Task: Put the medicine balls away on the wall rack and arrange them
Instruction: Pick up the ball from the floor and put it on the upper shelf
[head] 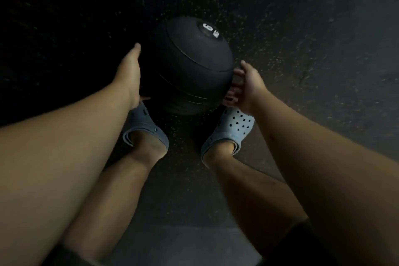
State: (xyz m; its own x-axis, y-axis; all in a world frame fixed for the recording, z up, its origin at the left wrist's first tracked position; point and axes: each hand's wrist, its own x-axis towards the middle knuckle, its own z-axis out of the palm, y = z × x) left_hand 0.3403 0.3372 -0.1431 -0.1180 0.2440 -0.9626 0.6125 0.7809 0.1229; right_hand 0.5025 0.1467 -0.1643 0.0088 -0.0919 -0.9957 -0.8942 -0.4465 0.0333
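Black ball point(194, 67) sits low over the dark floor point(302, 28), just ahead of your shoes point(232, 129). Left hand point(129, 75) flat on its side; right hand point(246, 86) open-fingered, barely cupping. Uneven hold may let it roll onto your toes.

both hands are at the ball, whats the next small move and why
Probably press both palms in and lift. The left hand lies flat on the black medicine ball, the right hand looks open beside it, and no rack is in view.

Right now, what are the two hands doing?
Left hand: open, flat against the medicine ball.
Right hand: open, fingers spread at the ball's other side.
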